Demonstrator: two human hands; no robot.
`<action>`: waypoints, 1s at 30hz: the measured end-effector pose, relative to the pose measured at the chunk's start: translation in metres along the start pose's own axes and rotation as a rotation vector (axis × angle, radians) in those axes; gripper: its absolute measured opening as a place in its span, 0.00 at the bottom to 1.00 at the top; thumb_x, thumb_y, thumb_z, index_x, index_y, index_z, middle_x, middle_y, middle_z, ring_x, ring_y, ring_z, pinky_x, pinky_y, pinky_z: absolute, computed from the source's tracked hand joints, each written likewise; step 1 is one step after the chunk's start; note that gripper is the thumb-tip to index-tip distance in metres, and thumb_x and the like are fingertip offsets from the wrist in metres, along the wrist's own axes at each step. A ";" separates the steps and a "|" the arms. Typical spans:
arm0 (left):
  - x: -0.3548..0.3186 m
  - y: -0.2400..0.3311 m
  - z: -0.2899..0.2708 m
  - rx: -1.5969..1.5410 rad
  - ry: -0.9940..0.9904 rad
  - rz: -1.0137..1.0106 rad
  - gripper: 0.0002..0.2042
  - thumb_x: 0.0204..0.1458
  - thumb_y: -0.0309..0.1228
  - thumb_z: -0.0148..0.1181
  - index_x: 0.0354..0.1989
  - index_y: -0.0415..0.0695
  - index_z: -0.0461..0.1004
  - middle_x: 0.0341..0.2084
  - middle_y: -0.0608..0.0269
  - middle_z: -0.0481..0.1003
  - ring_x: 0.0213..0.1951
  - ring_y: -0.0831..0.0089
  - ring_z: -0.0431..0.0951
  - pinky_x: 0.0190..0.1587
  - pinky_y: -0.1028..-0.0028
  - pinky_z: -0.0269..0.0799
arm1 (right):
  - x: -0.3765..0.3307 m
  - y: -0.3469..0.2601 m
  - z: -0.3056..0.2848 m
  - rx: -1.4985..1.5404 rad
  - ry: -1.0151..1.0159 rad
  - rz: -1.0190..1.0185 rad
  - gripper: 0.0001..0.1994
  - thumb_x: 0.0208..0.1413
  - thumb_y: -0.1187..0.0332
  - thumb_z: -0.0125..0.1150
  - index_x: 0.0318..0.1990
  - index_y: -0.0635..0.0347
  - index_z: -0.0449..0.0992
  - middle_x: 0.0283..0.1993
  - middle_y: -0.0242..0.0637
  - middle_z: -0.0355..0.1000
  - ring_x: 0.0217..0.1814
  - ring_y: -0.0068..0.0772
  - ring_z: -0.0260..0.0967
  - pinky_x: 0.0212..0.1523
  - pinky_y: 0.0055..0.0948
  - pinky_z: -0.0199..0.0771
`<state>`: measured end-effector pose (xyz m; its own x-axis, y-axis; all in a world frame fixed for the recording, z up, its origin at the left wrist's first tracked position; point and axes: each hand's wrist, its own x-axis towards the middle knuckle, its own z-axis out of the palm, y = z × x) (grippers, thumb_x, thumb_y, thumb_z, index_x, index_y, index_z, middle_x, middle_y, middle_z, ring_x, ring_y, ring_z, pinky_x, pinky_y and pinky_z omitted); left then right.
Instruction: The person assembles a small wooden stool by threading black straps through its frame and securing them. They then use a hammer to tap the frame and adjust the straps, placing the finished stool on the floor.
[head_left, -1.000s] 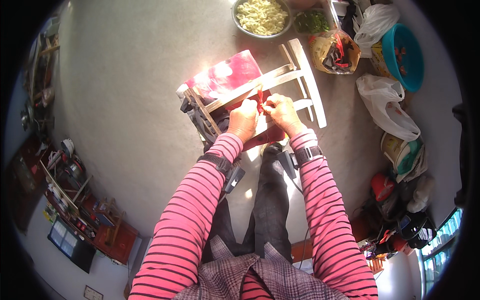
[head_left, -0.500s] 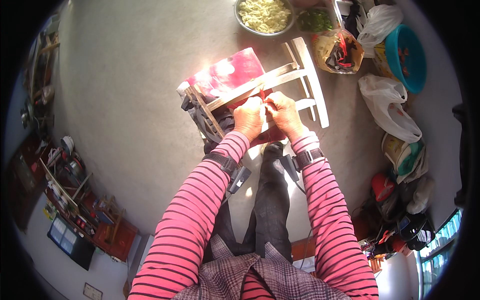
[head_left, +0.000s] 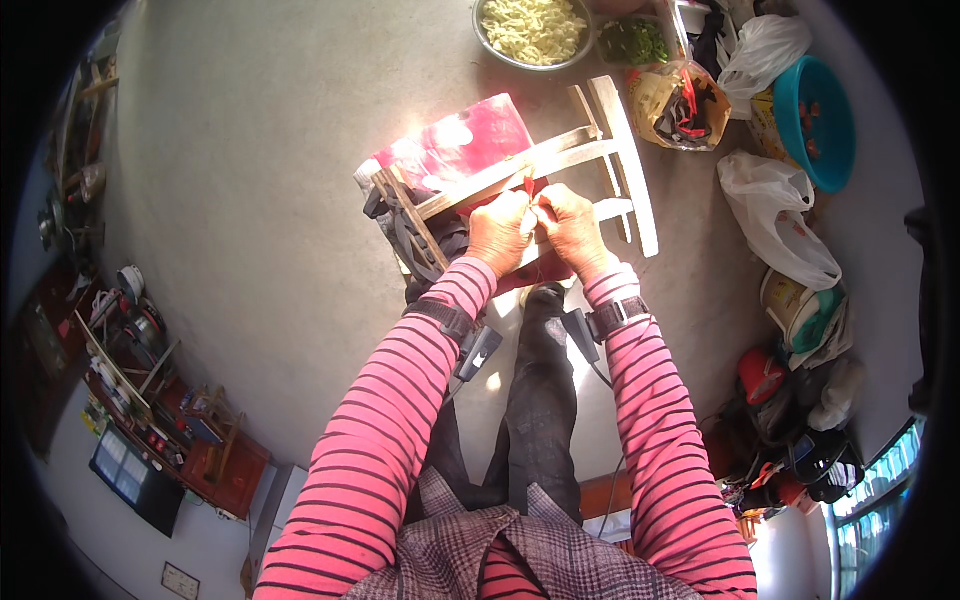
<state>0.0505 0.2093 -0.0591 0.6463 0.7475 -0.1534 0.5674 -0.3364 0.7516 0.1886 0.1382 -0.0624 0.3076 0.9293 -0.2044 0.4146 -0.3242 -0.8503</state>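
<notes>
Above the tipped wooden stool frame (head_left: 520, 178), my two hands meet fingertip to fingertip. A thin red strip (head_left: 529, 185) rises from between them; its material is too small to make out. My left hand (head_left: 498, 234) is closed in a pinch on this strip. Close beside it, my right hand (head_left: 572, 232) is also closed, its thumb and forefinger pinching at the same strip. Behind the frame lies a red cloth-like pad (head_left: 450, 145), partly in bright sun. Dark fabric strips (head_left: 405, 225) hang at the frame's left end. The hands hide what lies directly beneath them.
A metal basin of pale shredded food (head_left: 532, 32) stands at the far side, beside a box of chopped greens (head_left: 635, 42). To the right are an open bag of scraps (head_left: 680, 108), a teal basin (head_left: 818, 120), a white plastic bag (head_left: 775, 205) and a bucket (head_left: 790, 300).
Both hands stay nearly in place, still pinching together. The red strip between the fingertips stands slightly further right. The whole view has shifted very slightly.
</notes>
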 end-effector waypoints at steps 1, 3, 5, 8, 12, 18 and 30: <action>0.000 0.001 0.000 -0.017 0.002 -0.037 0.06 0.53 0.31 0.62 0.33 0.42 0.75 0.26 0.53 0.75 0.30 0.54 0.79 0.35 0.61 0.75 | 0.000 0.000 0.000 0.001 0.006 0.003 0.07 0.50 0.74 0.64 0.36 0.58 0.72 0.33 0.44 0.73 0.36 0.50 0.73 0.37 0.42 0.74; -0.001 0.002 0.000 -0.044 0.017 -0.113 0.06 0.53 0.31 0.62 0.32 0.42 0.74 0.26 0.51 0.75 0.30 0.53 0.79 0.35 0.61 0.75 | 0.000 0.000 0.001 -0.005 0.009 0.016 0.08 0.51 0.76 0.65 0.37 0.59 0.73 0.33 0.43 0.73 0.36 0.48 0.74 0.38 0.39 0.74; -0.001 0.003 0.001 -0.038 0.014 -0.109 0.06 0.53 0.31 0.62 0.32 0.42 0.74 0.27 0.49 0.75 0.30 0.51 0.79 0.35 0.60 0.75 | 0.000 -0.001 0.001 -0.014 0.008 0.039 0.07 0.51 0.78 0.65 0.38 0.61 0.74 0.34 0.43 0.74 0.36 0.44 0.74 0.38 0.35 0.75; -0.002 0.002 0.003 0.003 -0.005 -0.088 0.06 0.54 0.30 0.61 0.33 0.41 0.73 0.28 0.48 0.75 0.31 0.49 0.79 0.35 0.59 0.75 | 0.001 -0.001 0.000 0.014 0.021 0.011 0.08 0.49 0.76 0.65 0.36 0.58 0.72 0.33 0.44 0.73 0.35 0.51 0.73 0.37 0.42 0.74; 0.000 0.000 0.004 -0.004 -0.013 -0.067 0.06 0.54 0.30 0.61 0.33 0.41 0.72 0.30 0.47 0.76 0.31 0.48 0.79 0.36 0.58 0.75 | 0.003 0.000 -0.002 0.045 -0.018 0.058 0.08 0.49 0.77 0.65 0.35 0.60 0.72 0.32 0.45 0.73 0.36 0.52 0.73 0.37 0.41 0.73; 0.009 0.002 -0.004 0.028 -0.096 0.024 0.09 0.52 0.32 0.59 0.38 0.42 0.73 0.31 0.49 0.76 0.31 0.48 0.79 0.36 0.57 0.77 | 0.003 0.001 -0.002 0.075 -0.006 0.066 0.08 0.49 0.77 0.65 0.34 0.60 0.72 0.31 0.45 0.72 0.35 0.50 0.73 0.37 0.40 0.73; -0.010 0.006 -0.002 -0.073 -0.007 -0.203 0.05 0.53 0.27 0.58 0.37 0.40 0.74 0.31 0.49 0.76 0.35 0.51 0.79 0.40 0.60 0.74 | -0.001 -0.007 -0.003 0.003 -0.036 -0.089 0.07 0.53 0.76 0.61 0.39 0.56 0.73 0.34 0.41 0.70 0.34 0.47 0.73 0.34 0.38 0.74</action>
<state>0.0468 0.2008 -0.0517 0.5261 0.7916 -0.3108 0.6479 -0.1363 0.7494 0.1881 0.1394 -0.0547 0.2387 0.9601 -0.1454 0.4365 -0.2399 -0.8671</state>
